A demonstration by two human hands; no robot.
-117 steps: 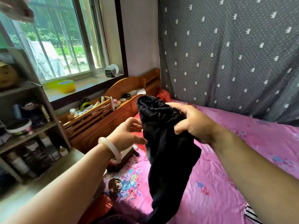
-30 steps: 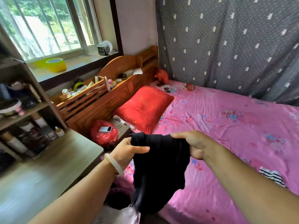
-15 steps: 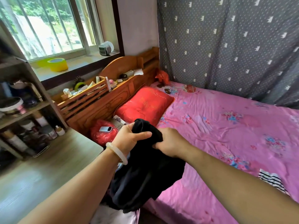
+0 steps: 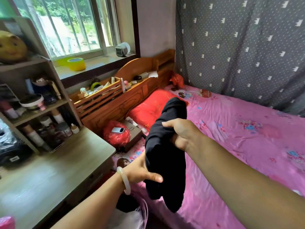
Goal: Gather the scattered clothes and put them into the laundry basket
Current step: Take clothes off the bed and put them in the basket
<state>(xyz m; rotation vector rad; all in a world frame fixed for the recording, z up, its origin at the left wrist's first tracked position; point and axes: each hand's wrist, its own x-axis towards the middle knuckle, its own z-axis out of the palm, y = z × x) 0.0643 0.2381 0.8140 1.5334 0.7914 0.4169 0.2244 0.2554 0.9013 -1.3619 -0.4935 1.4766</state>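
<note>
A black garment (image 4: 166,146) hangs bunched in front of me, above the near left edge of the pink bed (image 4: 239,138). My right hand (image 4: 180,135) grips its upper part from the right. My left hand (image 4: 142,172), with a pale bangle on the wrist, holds its lower part from the left. Below my left arm, between desk and bed, lies a pile of dark and pale cloth (image 4: 130,210). Whether a basket holds that cloth is hidden.
A wooden desk (image 4: 49,176) stands at the left with cluttered shelves (image 4: 33,109) behind it. A red pillow (image 4: 146,109) and a red bag (image 4: 115,136) carrying a white power bank lie by the wooden headboard (image 4: 128,90). A grey patterned curtain (image 4: 239,47) hangs behind the bed.
My left hand has slid down from the garment's top to its lower part, while my right hand lifted the upper part. The garment now hangs folded lengthwise. A striped cloth left the view.
</note>
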